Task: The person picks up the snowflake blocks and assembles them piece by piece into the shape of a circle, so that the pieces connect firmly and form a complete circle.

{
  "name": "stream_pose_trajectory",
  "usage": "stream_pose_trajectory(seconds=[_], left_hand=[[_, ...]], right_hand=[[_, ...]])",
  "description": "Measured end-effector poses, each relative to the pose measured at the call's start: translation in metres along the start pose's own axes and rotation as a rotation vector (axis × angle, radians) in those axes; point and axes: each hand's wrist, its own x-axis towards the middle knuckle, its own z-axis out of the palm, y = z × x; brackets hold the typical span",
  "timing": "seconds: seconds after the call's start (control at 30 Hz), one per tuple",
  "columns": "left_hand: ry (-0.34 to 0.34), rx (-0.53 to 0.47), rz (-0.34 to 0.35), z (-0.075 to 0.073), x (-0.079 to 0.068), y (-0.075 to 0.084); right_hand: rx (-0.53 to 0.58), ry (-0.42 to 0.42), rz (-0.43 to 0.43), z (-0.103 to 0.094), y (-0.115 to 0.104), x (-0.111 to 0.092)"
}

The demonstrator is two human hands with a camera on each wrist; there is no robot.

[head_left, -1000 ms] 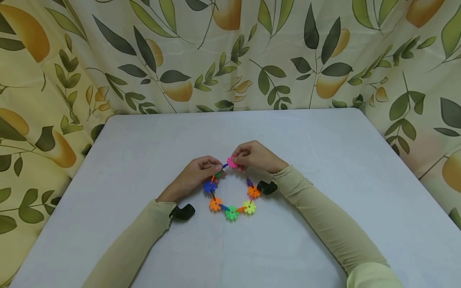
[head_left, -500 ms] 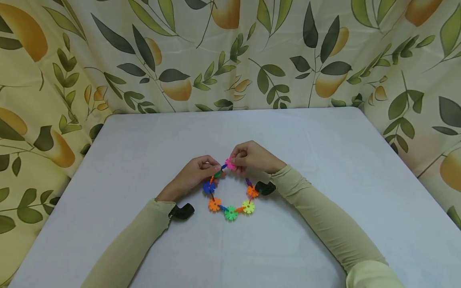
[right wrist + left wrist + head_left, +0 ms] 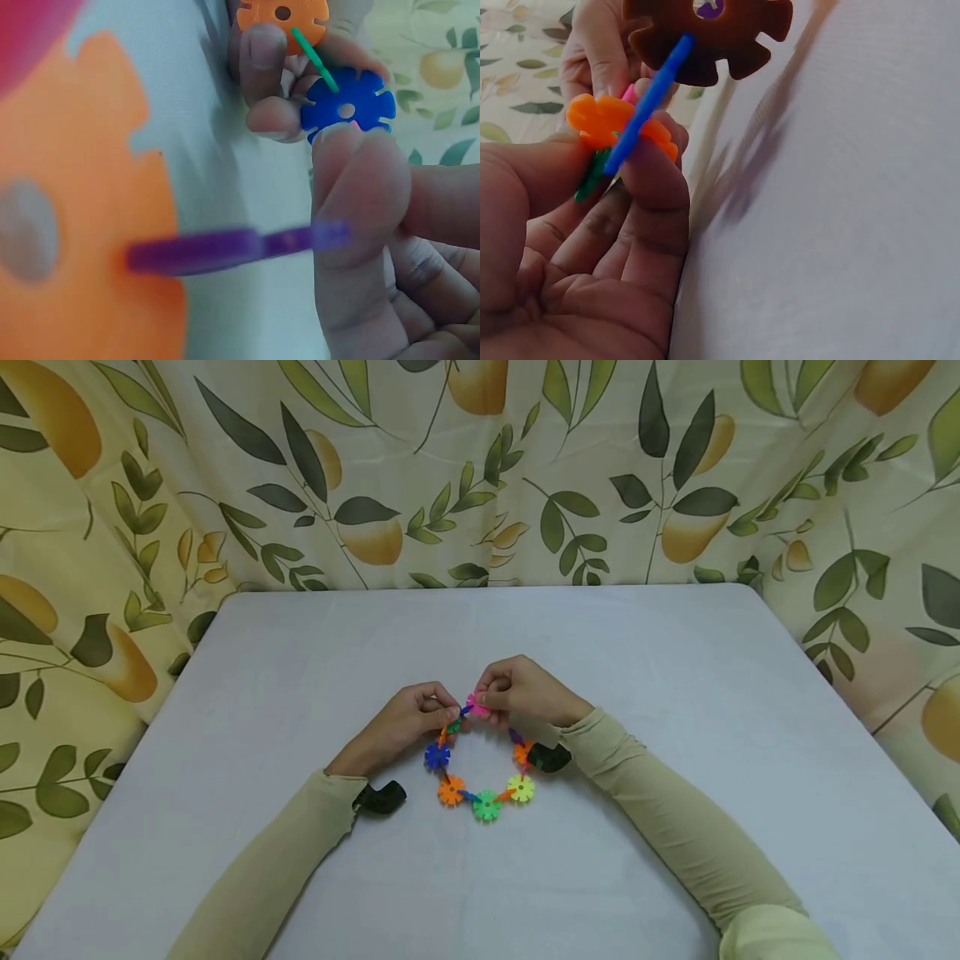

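Note:
Notched, flower-shaped plastic discs are linked into a curved chain above the white table. In the head view, my left hand [image 3: 408, 722] pinches the chain at a green disc [image 3: 453, 725]; an orange disc [image 3: 596, 116] is also at its fingers in the left wrist view. My right hand [image 3: 528, 691] pinches a pink disc [image 3: 475, 703], touching a blue disc [image 3: 345, 105] in the right wrist view. Down the left side are a blue disc [image 3: 437, 756] and an orange disc [image 3: 452, 791]. A light green disc [image 3: 487, 807] and a yellow disc [image 3: 521, 789] form the near side.
On the chain's right side, a purple disc [image 3: 516, 737] sits by an orange disc [image 3: 522, 752], partly behind the black wrist camera [image 3: 550, 757]. Another black wrist camera [image 3: 382, 798] is on the left sleeve. A leaf-patterned curtain [image 3: 480, 485] hangs behind the table [image 3: 337, 643].
My right hand has shifted slightly left with the pink disc, closer to my left fingers. The right wrist camera now covers more of the orange disc. Both hands keep their pinch.

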Motion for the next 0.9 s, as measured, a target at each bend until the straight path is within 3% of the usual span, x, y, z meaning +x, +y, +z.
stream_pose_trajectory(seconds=[0.33, 0.57, 0.9], left_hand=[[0.046, -0.029, -0.001, -0.002, -0.001, -0.003], [0.074, -0.078, 0.007, -0.002, 0.000, -0.005], [0.131, -0.193, 0.010, -0.002, 0.002, -0.005]], right_hand=[[-0.061, 0.062, 0.025, -0.014, 0.005, -0.007], [-0.174, 0.177, 0.055, -0.035, 0.010, -0.022], [-0.239, 0.127, 0.120, -0.046, 0.023, -0.030]])
